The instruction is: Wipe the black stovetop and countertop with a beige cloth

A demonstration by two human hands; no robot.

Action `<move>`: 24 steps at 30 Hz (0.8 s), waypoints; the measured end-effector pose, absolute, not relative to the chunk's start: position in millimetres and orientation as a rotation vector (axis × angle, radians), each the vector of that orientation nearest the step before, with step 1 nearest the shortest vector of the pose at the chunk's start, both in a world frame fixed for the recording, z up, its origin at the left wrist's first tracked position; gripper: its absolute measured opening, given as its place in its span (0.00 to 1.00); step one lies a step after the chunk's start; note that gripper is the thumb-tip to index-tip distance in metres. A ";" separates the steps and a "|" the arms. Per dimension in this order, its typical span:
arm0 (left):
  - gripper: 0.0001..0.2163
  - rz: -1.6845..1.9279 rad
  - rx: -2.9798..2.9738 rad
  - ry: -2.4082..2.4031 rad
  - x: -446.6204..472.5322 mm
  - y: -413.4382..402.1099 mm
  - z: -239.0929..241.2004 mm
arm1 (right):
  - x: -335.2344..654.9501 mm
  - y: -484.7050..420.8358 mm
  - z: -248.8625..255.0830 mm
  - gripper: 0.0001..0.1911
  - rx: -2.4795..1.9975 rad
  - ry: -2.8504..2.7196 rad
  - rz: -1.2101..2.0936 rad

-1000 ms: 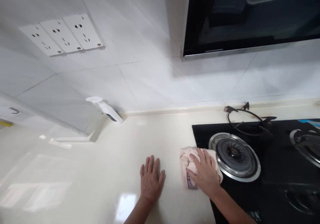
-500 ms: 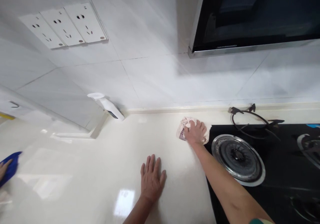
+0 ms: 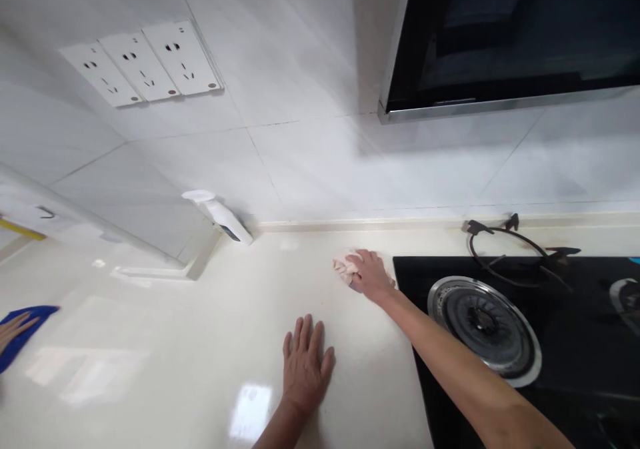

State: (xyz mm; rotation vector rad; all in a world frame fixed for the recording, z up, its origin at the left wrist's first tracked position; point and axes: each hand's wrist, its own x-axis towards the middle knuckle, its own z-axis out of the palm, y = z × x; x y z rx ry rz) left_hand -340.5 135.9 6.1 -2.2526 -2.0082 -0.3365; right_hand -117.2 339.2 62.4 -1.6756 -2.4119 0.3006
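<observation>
Under my right hand is a crumpled pale pink cloth, gripped and pressed on the white countertop just left of the stove. Part of the cloth is hidden by the palm and fingers. My left hand lies flat on the counter nearer to me, fingers spread, with nothing in it. The black gas stove starts beside my right forearm, which reaches across its near left part.
A burner and a loose pan support are at right. A white handheld device leans in the corner. At far left another person's hand rests on a blue cloth. Sockets and a range hood are above.
My right hand has slid the pink cloth left, away from the stove edge. My left hand stays flat in place. The other person's hand and blue cloth have shifted slightly right in view.
</observation>
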 end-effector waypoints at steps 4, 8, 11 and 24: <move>0.26 -0.322 -2.258 -2.020 -341.0 135.9 6.4 | -87.8 352.7 66.7 0.30 -1.868 -2.231 0.188; 0.25 -0.302 -2.243 -2.007 -341.3 136.6 6.8 | -66.2 356.8 51.9 0.31 -2.069 -2.106 0.184; 0.25 -0.308 -2.240 -1.992 -341.5 137.1 6.0 | -58.9 358.5 39.7 0.33 -2.119 -2.088 0.188; 0.25 -0.341 -2.234 -1.996 -341.8 138.1 4.7 | -28.3 321.0 32.1 0.30 -2.104 -2.037 0.021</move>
